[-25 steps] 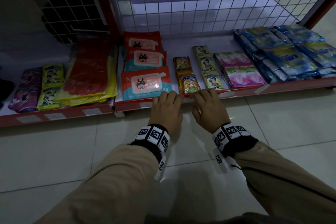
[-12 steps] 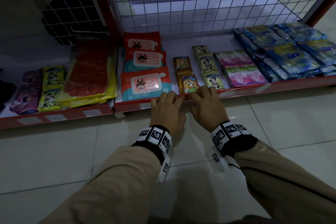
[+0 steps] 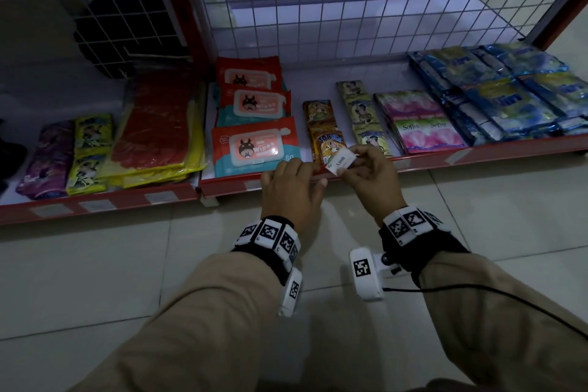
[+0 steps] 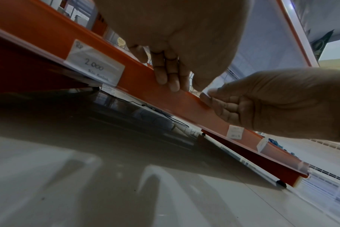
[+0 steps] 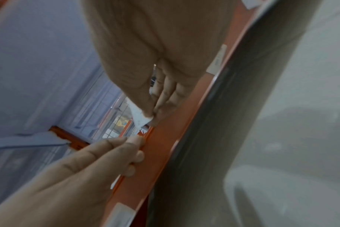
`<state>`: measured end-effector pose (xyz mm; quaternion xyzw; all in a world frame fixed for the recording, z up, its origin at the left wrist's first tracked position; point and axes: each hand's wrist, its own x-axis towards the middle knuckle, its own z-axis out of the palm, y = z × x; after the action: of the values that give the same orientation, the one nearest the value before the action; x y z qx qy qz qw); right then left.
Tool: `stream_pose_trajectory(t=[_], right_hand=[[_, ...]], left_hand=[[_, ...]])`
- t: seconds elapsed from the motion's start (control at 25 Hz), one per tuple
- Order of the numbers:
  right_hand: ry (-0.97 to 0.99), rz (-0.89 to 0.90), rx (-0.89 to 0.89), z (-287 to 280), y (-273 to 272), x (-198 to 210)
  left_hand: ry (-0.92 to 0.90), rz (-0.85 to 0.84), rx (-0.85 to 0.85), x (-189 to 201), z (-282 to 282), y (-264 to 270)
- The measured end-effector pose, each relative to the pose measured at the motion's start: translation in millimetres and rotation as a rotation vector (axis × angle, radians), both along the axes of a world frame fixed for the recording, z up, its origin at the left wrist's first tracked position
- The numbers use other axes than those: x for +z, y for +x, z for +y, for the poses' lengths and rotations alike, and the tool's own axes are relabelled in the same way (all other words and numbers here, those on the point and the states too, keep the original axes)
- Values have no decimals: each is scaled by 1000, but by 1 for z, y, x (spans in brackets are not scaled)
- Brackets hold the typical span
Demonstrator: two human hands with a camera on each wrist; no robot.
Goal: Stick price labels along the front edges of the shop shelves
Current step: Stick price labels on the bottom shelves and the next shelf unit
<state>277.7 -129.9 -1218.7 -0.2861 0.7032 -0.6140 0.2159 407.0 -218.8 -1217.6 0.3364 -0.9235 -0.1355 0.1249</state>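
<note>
A white price label [image 3: 340, 162] with a handwritten figure is pinched between my right hand's [image 3: 348, 166] thumb and fingers, just above the red front edge [image 3: 429, 161] of the bottom shelf. In the right wrist view the label [image 5: 140, 116] hangs at my fingertips, close to the orange edge strip [image 5: 161, 153]. My left hand [image 3: 305, 172] lies beside it, fingers draped over the edge and holding nothing. From the left wrist camera, my left fingers [image 4: 167, 76] rest flat on the strip, with the right hand [image 4: 210, 96] next to them.
Wipes packs [image 3: 254, 149], snack sachets [image 3: 327, 146], pink packets [image 3: 429, 137] and blue packets [image 3: 509, 99] lie on the shelf behind the edge. Other labels sit on the strip: one reading 2.000 [image 4: 95, 64], another to the right [image 3: 458, 156]. Tiled floor [image 3: 95, 280] lies below.
Both hands were pressing side by side on the shelf edge. My right hand has since lifted slightly and turned, with the white label now showing in its pinch. The left hand stays put.
</note>
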Motion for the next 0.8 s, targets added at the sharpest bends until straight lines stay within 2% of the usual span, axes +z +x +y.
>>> stream_pose_trajectory(t=[0.12, 0.24, 0.32, 0.44, 0.48, 0.64, 0.8], right_hand=[[6, -135, 75, -1, 7, -2], [35, -135, 138, 0, 14, -5], [65, 37, 156, 2, 14, -3], [177, 508, 197, 8, 4, 1], [217, 593, 197, 10, 0, 2], [175, 528, 84, 11, -12, 2], [186, 613, 42, 9, -19, 0]], left_hand=[[23, 7, 4, 1, -1, -1], [-2, -10, -9, 1, -1, 1], [-16, -8, -9, 2, 0, 1], [-35, -27, -19, 2, 0, 2], [-37, -29, -20, 2, 0, 2], [-45, -11, -10, 2, 2, 2], [-70, -32, -32, -1, 3, 2]])
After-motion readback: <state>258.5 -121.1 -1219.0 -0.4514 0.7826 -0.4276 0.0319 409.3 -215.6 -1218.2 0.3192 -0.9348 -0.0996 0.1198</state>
